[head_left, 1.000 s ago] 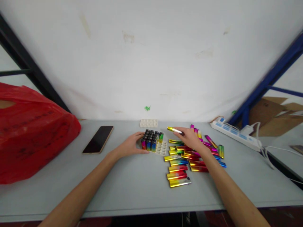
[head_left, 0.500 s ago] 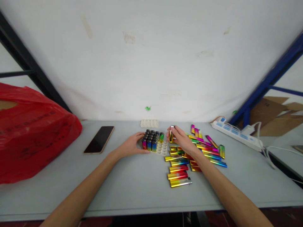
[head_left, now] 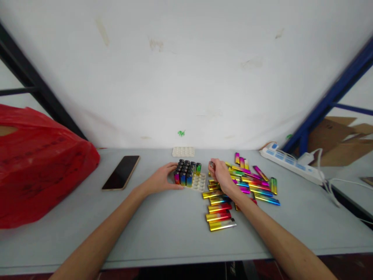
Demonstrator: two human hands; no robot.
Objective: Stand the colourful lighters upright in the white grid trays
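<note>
A white tray (head_left: 199, 182) with round sockets sits mid-table, its left part filled with several upright rainbow lighters (head_left: 185, 172). My left hand (head_left: 162, 179) rests against the tray's left side, fingers curled round it. My right hand (head_left: 220, 175) hovers just right of the tray, closed on one lighter (head_left: 211, 166) held nearly upright. A heap of loose metallic rainbow lighters (head_left: 247, 182) lies flat under and to the right of that hand.
A second white tray (head_left: 183, 151) lies by the wall. A dark phone (head_left: 121, 172) lies left of the trays, and a red plastic bag (head_left: 37, 163) fills the far left. A white power strip (head_left: 291, 167) with cables runs along the right.
My right hand has carried the lighter from above the heap leftward toward the tray and turned it from lying flat to nearly upright. The left hand has stayed put.
</note>
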